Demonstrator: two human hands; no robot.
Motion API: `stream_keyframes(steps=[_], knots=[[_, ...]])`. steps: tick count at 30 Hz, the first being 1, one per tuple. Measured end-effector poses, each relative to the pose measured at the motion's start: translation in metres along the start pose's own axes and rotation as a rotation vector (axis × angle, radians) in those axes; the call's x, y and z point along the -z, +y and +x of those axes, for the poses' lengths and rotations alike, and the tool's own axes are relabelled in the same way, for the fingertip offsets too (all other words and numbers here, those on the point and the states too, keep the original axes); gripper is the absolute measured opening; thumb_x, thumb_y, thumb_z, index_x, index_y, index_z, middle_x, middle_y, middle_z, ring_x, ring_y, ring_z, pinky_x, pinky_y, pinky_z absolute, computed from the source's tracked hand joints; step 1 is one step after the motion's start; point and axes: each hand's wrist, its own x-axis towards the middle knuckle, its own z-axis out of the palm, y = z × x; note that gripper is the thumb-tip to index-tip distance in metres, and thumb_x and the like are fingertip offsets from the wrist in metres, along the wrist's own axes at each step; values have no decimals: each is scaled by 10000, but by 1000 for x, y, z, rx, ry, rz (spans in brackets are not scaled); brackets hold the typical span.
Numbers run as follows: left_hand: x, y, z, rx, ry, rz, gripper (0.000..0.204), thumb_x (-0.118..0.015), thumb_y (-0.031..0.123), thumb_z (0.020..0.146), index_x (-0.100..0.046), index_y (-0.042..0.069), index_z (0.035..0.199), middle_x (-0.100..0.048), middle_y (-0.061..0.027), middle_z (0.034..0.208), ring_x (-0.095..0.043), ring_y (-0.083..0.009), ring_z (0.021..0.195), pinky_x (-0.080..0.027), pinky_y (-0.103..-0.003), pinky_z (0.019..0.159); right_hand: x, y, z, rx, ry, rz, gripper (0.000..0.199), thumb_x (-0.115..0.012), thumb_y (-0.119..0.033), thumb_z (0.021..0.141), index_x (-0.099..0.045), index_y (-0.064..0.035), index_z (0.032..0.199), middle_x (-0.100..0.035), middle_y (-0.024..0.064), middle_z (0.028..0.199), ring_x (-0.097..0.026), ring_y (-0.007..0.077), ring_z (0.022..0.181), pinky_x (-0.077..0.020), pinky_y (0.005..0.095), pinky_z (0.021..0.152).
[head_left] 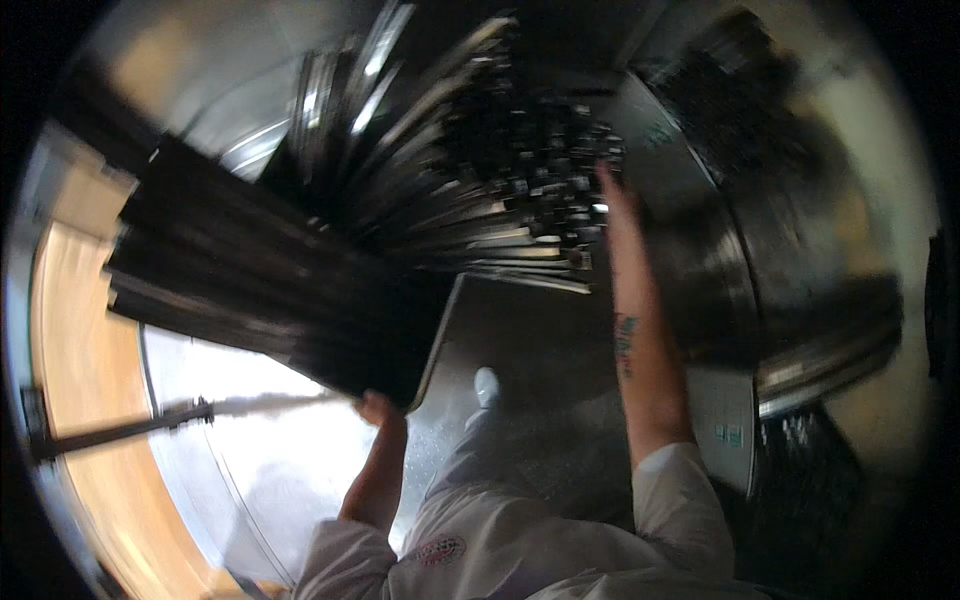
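Blurred view here, lots of motion smear. The left hand [375,408] is up under the near lower corner of a big dark stack of flat metal trays [250,290], fingers closed on that corner, the rest of the grip hidden behind the stack. The stack runs from the centre out toward the left, tilted, its edges showing as thin dark and silvery lines.

The right hand [612,195] reaches far forward, arm stretched out straight, fingers extended and together, touching or just at a jumble of dark metal pieces [520,170] with bright square ends; the blur makes it impossible to tell whether it grips any of them.

Both forearms come out of white sleeves [680,500], and a small round red-and-white badge [440,550] sits on the white coat at the bottom centre. On the right, a grey panel [725,410] carries two tiny blue-green square stickers near its lower edge. Another small blue-green label [658,135] shows on the curved steel surface at upper right. To the left, a pale wooden area [80,350] and a shiny steel table [270,460] below the stack.
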Motion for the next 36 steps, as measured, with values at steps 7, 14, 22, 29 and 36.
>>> stream_keyframes(steps=[7, 14, 22, 29, 36], knots=[[-12, -11, -67, 91, 107, -267, 440, -543, 140, 895, -494, -60, 1284, -588, -258, 1231, -563, -394, 1154, -403, -442, 1021, -16, -10, 59, 79, -249, -241, 907, -638, -626, 859, -376, -26, 1486, -385, 174, 1534, -377, 328, 1405, -310, 466, 1123], [-37, -36, -127, 182, 134, -194, 490, -537, 159, 892, -444, -44, 1328, -537, -271, 1280, -525, -404, 1202, -373, -455, 1044, -5, 18, 140, 213, -308, -305, 842, -627, -649, 851, -523, -13, 1394, -518, 155, 1433, -458, 278, 1334, -330, 399, 1097], [-49, -61, -171, 83, 194, -69, 523, -516, 166, 894, -395, -66, 1346, -489, -327, 1304, -476, -460, 1240, -341, -483, 1066, -19, 38, 163, 245, -400, -303, 846, -656, -597, 860, -478, 19, 1412, -478, 180, 1462, -432, 314, 1357, -317, 415, 1114], [-71, -79, -160, 50, 243, 123, 577, -519, 176, 865, -343, -79, 1351, -486, -367, 1273, -489, -529, 1191, -379, -550, 1008, -27, 51, 186, 193, -408, -332, 884, -634, -607, 874, -420, 51, 1426, -444, 247, 1462, -426, 358, 1361, -332, 461, 1112], [-61, -115, -137, 29, 282, -29, 563, -534, 146, 882, -282, 17, 1369, -527, -259, 1272, -575, -420, 1106, -464, -518, 929, -48, 63, 126, 132, -451, -242, 971, -566, -642, 898, -253, 48, 1505, -353, 276, 1516, -379, 395, 1393, -316, 444, 1139]])
